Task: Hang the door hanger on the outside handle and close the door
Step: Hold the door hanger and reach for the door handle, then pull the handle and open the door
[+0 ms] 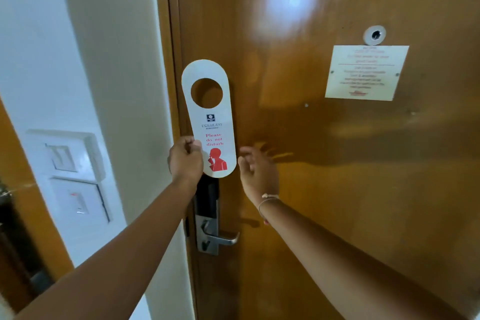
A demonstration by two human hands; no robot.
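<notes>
You are at the very start of the job: the door hanger (209,122) is in your grasp but not yet on any handle, and the door (337,163) looks shut against its frame, so nothing of the hanging is done. Your left hand (185,161) is curled closed, pinching the hanger's lower left edge between thumb and fingers, and it holds the card up flat in front of the door's latch edge, above the dark lock plate (207,197) and well above the lever handle (223,239). Your right hand (255,174) is loosely open, fingers half curled, holding nothing, just beside the hanger's lower right edge and close to the door face. The hanger stands nearly upright, its long axis running up and down with a slight lean to the left at the top; the round hole is at the top end, the red figure and the "Please do not disturb" lettering at the bottom, and the printed face is turned toward you. The handle you see is, by my reading, the inside one, so your next move is likely to free a hand, press that lever, pull the door open, then reach around and thread the hole over the outer handle.
</notes>
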